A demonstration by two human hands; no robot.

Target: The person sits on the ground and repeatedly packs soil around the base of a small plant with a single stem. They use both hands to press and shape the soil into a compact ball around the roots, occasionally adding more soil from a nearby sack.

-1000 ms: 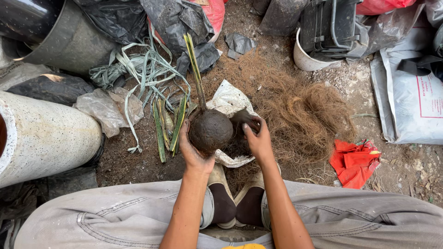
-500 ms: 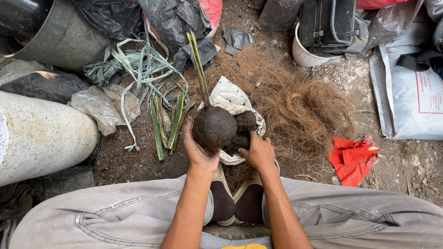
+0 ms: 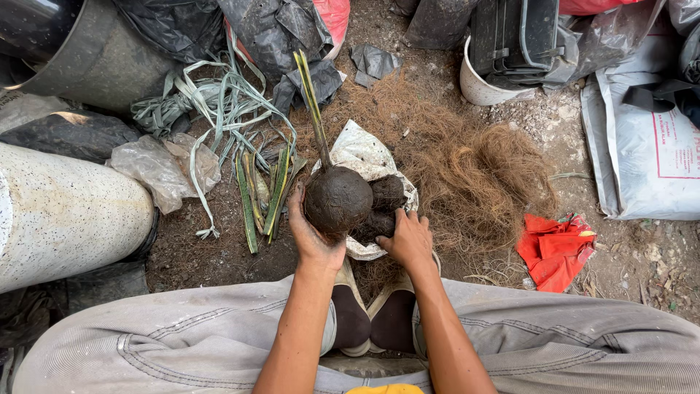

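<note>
My left hand (image 3: pixel 312 237) cups a round, dark ball of wet soil (image 3: pixel 337 198) from below and the side. A long green-yellow plant cutting (image 3: pixel 310 98) stands up out of the ball. My right hand (image 3: pixel 407 238) rests beside it on the edge of a white plastic sheet (image 3: pixel 359 152), touching smaller dark soil lumps (image 3: pixel 385 195) piled there. Both hands hover above the ground in front of my knees and shoes.
Brown coconut fibre (image 3: pixel 474 171) spreads right of the sheet. Cut green leaves (image 3: pixel 262 197) and pale strips (image 3: pixel 211 102) lie left. A speckled concrete pipe (image 3: pixel 65 211), red plastic scrap (image 3: pixel 554 248), white sack (image 3: pixel 645 160) and white bucket (image 3: pixel 481 86) ring the spot.
My right hand has come off the soil ball and dropped onto the lumps on the sheet. My left hand alone keeps the ball, slightly lower and nearer me.
</note>
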